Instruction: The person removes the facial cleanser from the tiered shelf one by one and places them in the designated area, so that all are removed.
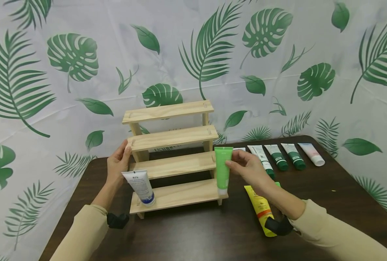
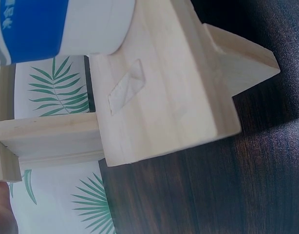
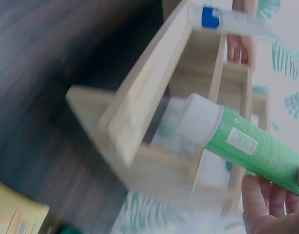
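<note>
A four-step wooden display rack [image 1: 177,163] stands on the table. At its left end my left hand [image 1: 117,161] grips the edge of the second board from the top. A white tube with a blue band [image 1: 140,188] stands on its cap at the left of the lowest step. My right hand [image 1: 250,168] pinches a green squeeze tube [image 1: 224,166] between thumb and fingers, white cap down, by the rack's right end. In the right wrist view, the green tube's cap [image 3: 196,119] is apart from the boards behind it.
Behind my right hand, several white-and-green tubes [image 1: 276,157] and a pink-and-blue tube [image 1: 311,154] lie in a row. A yellow tube [image 1: 261,212] lies under my right forearm, another green item partly hidden beside it. A leaf-print cloth [image 1: 187,43] hangs behind the dark table [image 1: 193,235].
</note>
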The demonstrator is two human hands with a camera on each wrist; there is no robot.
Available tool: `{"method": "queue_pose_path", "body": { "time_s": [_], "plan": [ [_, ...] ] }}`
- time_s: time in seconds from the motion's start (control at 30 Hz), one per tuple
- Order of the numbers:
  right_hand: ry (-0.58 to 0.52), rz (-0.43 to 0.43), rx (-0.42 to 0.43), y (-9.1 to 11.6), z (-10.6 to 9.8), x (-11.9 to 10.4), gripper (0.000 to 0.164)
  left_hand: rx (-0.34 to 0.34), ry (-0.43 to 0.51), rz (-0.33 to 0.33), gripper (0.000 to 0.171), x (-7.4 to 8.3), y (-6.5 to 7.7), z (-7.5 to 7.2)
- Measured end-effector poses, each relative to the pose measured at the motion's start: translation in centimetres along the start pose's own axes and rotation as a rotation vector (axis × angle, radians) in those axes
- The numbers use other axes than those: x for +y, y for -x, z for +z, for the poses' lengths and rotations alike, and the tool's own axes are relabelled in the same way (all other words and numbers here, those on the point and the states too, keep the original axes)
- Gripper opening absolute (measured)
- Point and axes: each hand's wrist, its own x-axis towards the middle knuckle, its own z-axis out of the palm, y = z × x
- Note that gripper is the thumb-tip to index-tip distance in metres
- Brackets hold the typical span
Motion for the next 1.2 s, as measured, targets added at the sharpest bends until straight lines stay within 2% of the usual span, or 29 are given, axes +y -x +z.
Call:
{"method": "queue_pose_path", "body": {
  "time_s": [0.27,0.53,0.7,0.87,1.2],
  "plan": [
    [0.106,0.029,0.135,1.4,-6.0,1.7,0.040,0.002,0.012,-0.004,0.049,0.2,0.1,0.1],
    [0.285,0.078,0.246,2.6,-12.0,5.7,0.053,0.012,0.028,-0.008,0.049,0.3,0.1,0.1],
    [0.428,0.158,0.228,3.4,-14.9,8.8,0.060,0.008,0.020,-0.009,0.049,0.3,0.1,0.1],
    [0.551,0.244,0.171,4.0,-16.6,11.2,0.063,0.006,0.016,-0.012,0.049,0.2,0.1,0.0],
    [0.577,0.335,0.066,4.3,-17.6,14.0,0.063,-0.002,0.020,-0.009,0.049,0.3,0.1,0.0]
  ]
}}
